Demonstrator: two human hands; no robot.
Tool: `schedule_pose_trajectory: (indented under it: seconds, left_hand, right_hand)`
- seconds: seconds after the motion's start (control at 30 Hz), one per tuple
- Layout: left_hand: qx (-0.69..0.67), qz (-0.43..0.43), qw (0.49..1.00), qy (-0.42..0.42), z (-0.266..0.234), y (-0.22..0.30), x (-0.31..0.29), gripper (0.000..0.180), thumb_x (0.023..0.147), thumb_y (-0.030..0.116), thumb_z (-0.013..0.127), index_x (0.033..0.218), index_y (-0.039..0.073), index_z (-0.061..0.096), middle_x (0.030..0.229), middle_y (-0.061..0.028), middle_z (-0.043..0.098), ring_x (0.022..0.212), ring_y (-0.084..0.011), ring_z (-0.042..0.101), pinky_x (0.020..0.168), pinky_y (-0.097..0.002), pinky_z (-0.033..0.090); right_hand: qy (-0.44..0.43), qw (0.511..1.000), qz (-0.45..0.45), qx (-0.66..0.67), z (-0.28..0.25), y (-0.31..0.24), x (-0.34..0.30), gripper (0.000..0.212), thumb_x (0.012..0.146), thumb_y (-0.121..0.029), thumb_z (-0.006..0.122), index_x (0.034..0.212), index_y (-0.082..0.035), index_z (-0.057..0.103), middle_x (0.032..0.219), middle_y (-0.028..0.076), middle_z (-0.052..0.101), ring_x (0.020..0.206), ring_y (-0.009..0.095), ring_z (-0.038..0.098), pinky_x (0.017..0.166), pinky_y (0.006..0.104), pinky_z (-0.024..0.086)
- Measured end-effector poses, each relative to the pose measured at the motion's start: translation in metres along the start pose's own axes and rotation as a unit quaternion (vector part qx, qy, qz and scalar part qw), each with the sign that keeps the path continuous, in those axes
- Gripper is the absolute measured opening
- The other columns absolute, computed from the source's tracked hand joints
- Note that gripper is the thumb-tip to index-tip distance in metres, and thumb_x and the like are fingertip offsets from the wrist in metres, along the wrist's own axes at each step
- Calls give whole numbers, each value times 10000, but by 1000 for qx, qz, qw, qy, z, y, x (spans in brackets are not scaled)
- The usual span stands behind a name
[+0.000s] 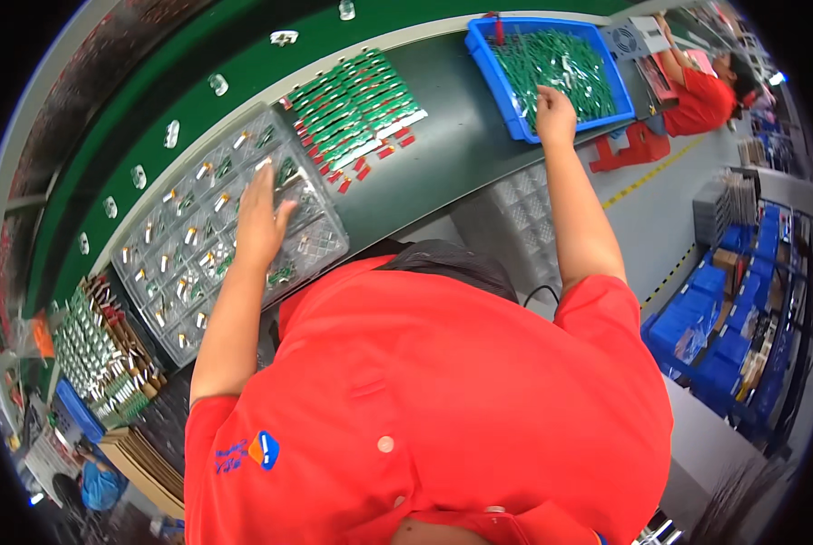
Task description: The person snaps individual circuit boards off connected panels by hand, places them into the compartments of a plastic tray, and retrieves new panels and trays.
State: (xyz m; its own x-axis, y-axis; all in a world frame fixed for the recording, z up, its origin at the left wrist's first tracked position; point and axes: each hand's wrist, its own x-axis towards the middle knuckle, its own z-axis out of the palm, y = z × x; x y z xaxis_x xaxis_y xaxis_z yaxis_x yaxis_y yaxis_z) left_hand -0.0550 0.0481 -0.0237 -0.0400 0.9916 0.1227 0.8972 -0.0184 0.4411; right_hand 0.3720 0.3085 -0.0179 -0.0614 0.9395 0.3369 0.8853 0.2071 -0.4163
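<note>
My left hand (259, 225) is over a clear plastic compartment tray (329, 218), fingers stretched out and thumb apart. Small green, white and yellowish parts lie in the tray's compartments, and a small white piece shows by my fingertips. On the right, my right hand (556, 116) is above the near part of a blue bin (482, 68) full of thin green pieces (561, 65). Its fingers are curled together; whatever they may hold is too small to make out. Between the hands lie rows of green circuit boards (361, 104) with red tabs along their near edge.
Beyond the workbench (443, 150), a green conveyor belt (243, 54) carries several small pale parts. Stacked clear trays (515, 213) stand below the bench. More boards (93, 350) sit at the far left. A co-worker in red (701, 95) is beyond the bin; blue crates (692, 313) fill shelving at right.
</note>
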Motion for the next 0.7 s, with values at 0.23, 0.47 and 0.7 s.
schedule_pose_trajectory:
  seconds: [0.23,0.47,0.7]
  left_hand:
    - [15,-40,999,-22,-38,20,-38,636,764,143,597,1294,2,276,1300,-190,356,1186,-341,351,979,-408,286]
    - [25,-114,993,19,-54,-10,-130,602,774,167,597,1281,15,311,1270,-204,387,1149,-366,381,965,-402,307]
    - [23,-157,985,72,-81,-34,-236,579,785,229,592,1248,-8,337,1249,-207,404,1144,-361,388,960,-410,313]
  right_hand:
    - [38,993,109,15,-2,28,-7,380,745,-193,592,1093,-49,546,1054,191,516,1004,332,482,881,384,381]
    - [130,983,100,79,-25,49,-115,300,692,-92,583,955,48,610,895,209,617,846,310,589,804,354,431]
    - [-13,922,373,101,-4,205,-324,300,766,-157,502,1006,9,574,990,175,574,921,304,545,801,392,427]
